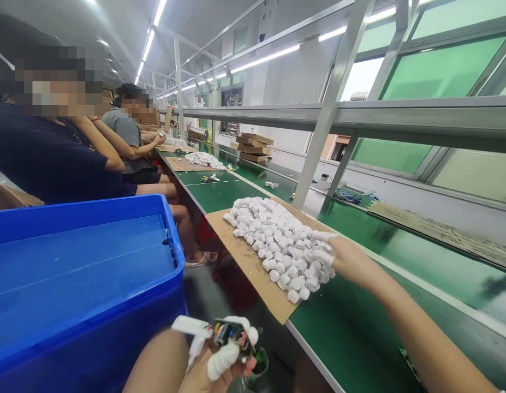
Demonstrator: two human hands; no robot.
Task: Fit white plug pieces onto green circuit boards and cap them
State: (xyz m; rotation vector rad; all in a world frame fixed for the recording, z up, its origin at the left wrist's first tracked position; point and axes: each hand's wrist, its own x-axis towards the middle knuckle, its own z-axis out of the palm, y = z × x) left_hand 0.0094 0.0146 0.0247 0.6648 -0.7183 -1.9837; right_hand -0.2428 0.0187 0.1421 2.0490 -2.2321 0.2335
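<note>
My left hand [220, 364], with white coverings on some fingers, is closed round a small circuit board [227, 332] low in the view. Coloured components show on the board, and a white plastic piece [191, 326] sticks out at its left. Over the near right side of a heap of small white rounded caps [273, 234], my right hand [329, 250] reaches with its fingers stretched out and apart. Its fingertips are white-covered too and touch the heap. They blend with the caps, so a cap under them is hard to make out. The heap lies on a cardboard sheet [244, 252].
At the left stands a large blue bin [171, 256]. The green workbench [359, 327] runs away ahead, with a metal post [318, 147] rising from it. Farther along are another white heap [204, 159] and stacked boxes [253, 146]. Two seated people are at the left.
</note>
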